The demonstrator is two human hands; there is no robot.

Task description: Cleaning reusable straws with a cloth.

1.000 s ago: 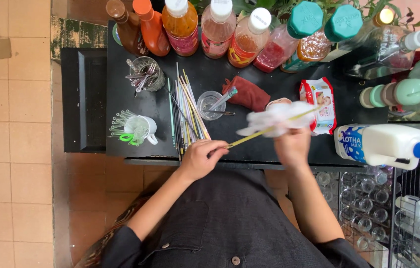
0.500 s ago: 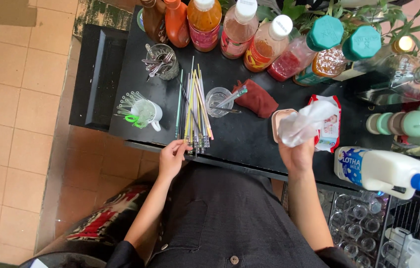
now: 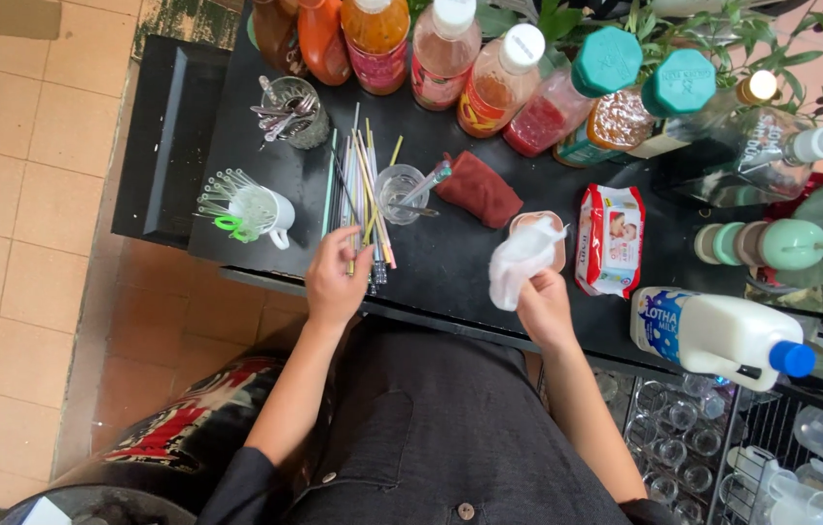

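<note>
Bundle of coloured drinking straws (image 3: 361, 199) lying on the black counter (image 3: 450, 262) beside a clear glass (image 3: 398, 192), left hand (image 3: 336, 279) resting with fingers on the straw ends, right hand (image 3: 543, 306) closed on a white wet wipe (image 3: 520, 262), wipes packet (image 3: 610, 239) just beside, milk bottle (image 3: 718, 332) at right.

Far row of bottles (image 3: 450, 49) — tops of several cut off by the far edge. My left hand (image 3: 337, 277) covers the near ends of the straws (image 3: 363, 194); which ones my fingers pinch, can't tell. White wipe (image 3: 520, 261) bunched in my right hand (image 3: 545, 309) hides the small pink tub (image 3: 557, 226) behind it. Glasses (image 3: 669, 428) under the near right rack — blurred, uncountable.
</note>
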